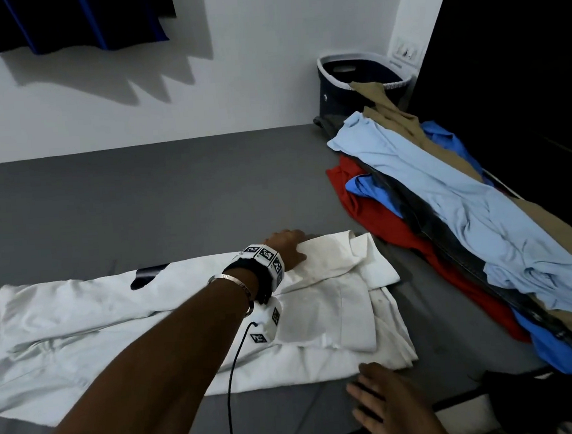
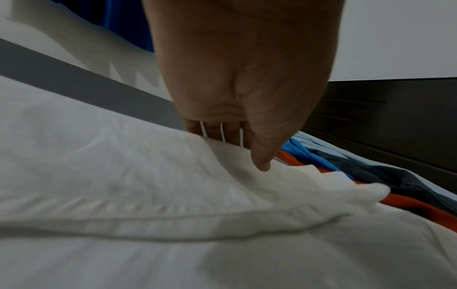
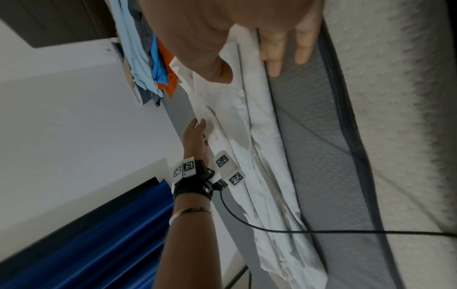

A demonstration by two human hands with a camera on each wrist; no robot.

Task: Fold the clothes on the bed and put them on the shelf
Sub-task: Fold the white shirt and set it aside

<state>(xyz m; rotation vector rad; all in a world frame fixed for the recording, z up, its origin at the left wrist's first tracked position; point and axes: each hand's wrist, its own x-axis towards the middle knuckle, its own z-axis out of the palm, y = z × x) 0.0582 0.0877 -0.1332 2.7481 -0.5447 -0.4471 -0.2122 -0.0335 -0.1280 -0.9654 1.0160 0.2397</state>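
- On the grey bed (image 1: pixel 139 201), straight in front of me, the white shirt (image 1: pixel 323 313) lies spread flat, collar end toward the heap of unfolded clothes (image 1: pixel 448 204) by the dark headboard (image 1: pixel 506 79).
- My left hand (image 1: pixel 285 247) is at the far shoulder near the collar: thumb pressed on top of the cloth, fingers tucked under its edge, so I read it as pinching the fabric, though the wrist view is blurred there.
- My right hand (image 1: pixel 391 403) hovers flat, fingers straight, holding nothing, just beside the shirt's near edge.
- The shirt looks light, thin and limp; it will sag and crease wherever it isn't supported, and probably slide easily over the bed cover.
- The collar and the stitched seams seem the firmest parts, so I'd take hold at the shoulder seams, one hand each side, and keep the panel taut while turning it over.
- The rest of the heap is not yet folded; no shelf is in view.
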